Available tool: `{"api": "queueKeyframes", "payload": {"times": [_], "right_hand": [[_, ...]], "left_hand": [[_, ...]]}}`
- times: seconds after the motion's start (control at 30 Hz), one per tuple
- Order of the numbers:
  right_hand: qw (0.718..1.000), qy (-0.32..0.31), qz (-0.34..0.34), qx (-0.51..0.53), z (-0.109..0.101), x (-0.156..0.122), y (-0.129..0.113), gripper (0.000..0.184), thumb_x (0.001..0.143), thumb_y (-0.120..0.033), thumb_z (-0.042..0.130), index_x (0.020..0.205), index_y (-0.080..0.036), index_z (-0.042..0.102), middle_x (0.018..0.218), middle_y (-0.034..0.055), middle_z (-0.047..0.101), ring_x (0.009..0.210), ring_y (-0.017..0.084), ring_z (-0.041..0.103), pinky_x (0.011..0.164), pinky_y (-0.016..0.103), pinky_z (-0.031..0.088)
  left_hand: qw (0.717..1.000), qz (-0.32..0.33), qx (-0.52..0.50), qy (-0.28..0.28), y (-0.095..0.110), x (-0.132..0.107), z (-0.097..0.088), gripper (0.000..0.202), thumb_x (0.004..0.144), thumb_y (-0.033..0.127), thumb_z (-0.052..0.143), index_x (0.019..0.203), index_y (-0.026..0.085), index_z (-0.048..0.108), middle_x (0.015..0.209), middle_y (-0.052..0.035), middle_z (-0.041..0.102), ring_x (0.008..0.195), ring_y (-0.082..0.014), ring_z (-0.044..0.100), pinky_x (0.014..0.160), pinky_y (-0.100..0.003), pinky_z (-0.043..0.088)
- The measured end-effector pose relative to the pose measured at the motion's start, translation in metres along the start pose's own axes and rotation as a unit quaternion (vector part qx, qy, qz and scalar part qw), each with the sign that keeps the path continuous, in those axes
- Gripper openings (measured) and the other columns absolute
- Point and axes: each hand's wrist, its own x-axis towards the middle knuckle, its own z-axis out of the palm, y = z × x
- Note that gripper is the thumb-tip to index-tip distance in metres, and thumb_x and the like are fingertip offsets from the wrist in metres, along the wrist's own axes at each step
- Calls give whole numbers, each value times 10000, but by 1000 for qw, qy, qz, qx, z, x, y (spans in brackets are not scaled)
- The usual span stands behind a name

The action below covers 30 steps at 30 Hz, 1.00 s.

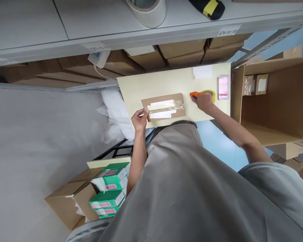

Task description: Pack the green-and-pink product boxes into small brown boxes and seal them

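Cardboard packet (164, 107), left edge at left grip (139, 121), tape dispenser (194, 95) in right grip (205, 102)

From my end, the print on the labels (162, 115) is too small to read. The right hand (205, 102) hides part of the orange tool (194, 95) and the yellow roll (213, 95). I see the pink panel (223, 87) only pixelated; the top edge cuts off the white roll (153, 16).
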Motion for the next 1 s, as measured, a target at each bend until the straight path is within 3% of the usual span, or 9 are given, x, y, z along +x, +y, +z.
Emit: {"api": "queueKeyframes", "payload": {"times": [0.07, 0.17, 0.33, 0.47, 0.6, 0.7, 0.8, 0.9, 1.0], "right_hand": [[999, 4, 31, -28, 15, -2, 6, 548, 1166, -385, 530, 1463, 70, 601, 1118, 322, 778, 1099, 424, 788, 981, 507, 551], [999, 37, 27, -16, 38, -2, 15, 561, 1193, -340, 413, 1532, 102, 481, 1128, 299, 763, 1094, 365, 764, 1089, 513, 490], [995, 86, 11, 49, 76, 3, 20, 439, 1150, -221, 376, 1462, 46, 533, 1289, 310, 707, 1264, 361, 658, 1209, 558, 421], [983, 139, 31, 112, 85, -7, 16, 484, 1090, -179, 445, 1523, 17, 537, 1441, 342, 667, 1386, 412, 619, 1243, 621, 447], [934, 217, -13, 285, 77, -26, -20, 565, 1179, -446, 359, 1622, -138, 525, 1550, 253, 675, 1474, 393, 620, 1247, 630, 514], [905, 165, -50, 389, 73, -32, -69, 700, 1162, -691, 361, 1637, -205, 526, 1533, 192, 716, 1449, 372, 670, 1216, 559, 569], [911, 141, 1, 387, 74, -27, -107, 963, 1072, -861, 459, 1742, -174, 371, 1663, 224, 615, 1507, 403, 629, 1205, 552, 575], [925, 129, 40, 355, 79, -21, -114, 1052, 1082, -851, 472, 1787, -100, 259, 1743, 261, 517, 1560, 399, 580, 1231, 518, 546], [927, 109, 25, 359, 85, -21, -100, 870, 1181, -713, 329, 1814, -120, 254, 1734, 214, 545, 1555, 348, 595, 1235, 470, 530]], "left_hand": [[1000, 5, 0, 1, -3, 0, 0, 316, 784, 325, 881, 1052, 164, 839, 975, -56, 824, 859, -191, 776, 763, -294, 637], [1000, 13, 6, 2, -8, 1, 0, 334, 795, 342, 884, 1074, 164, 841, 1011, -69, 837, 941, -220, 801, 845, -328, 658], [999, 53, 6, -6, -13, 1, 4, 399, 862, 444, 867, 1123, 145, 830, 1112, -116, 849, 1036, -265, 812, 1003, -409, 659], [994, 108, -3, -19, -12, -5, 13, 519, 961, 564, 770, 1251, 133, 788, 1269, -159, 829, 1210, -288, 789, 1122, -412, 609], [993, 112, 29, -28, -2, -15, 21, 578, 1029, 670, 653, 1264, 152, 757, 1305, -163, 813, 1266, -296, 763, 1161, -410, 576], [993, 79, 80, -25, 9, -21, 27, 634, 986, 716, 720, 1319, 176, 716, 1350, -168, 797, 1306, -322, 747, 1198, -445, 550], [990, 57, 128, -9, 15, -27, 37, 839, 828, 724, 905, 1415, 189, 637, 1417, -193, 765, 1366, -382, 719, 1228, -500, 527], [988, 71, 136, 19, 11, -33, 46, 940, 746, 690, 986, 1438, 184, 600, 1452, -217, 742, 1410, -418, 690, 1252, -526, 501], [989, 93, 108, 42, 1, -35, 47, 754, 848, 633, 927, 1399, 197, 654, 1341, -169, 793, 1343, -384, 733, 1221, -488, 525]]}}
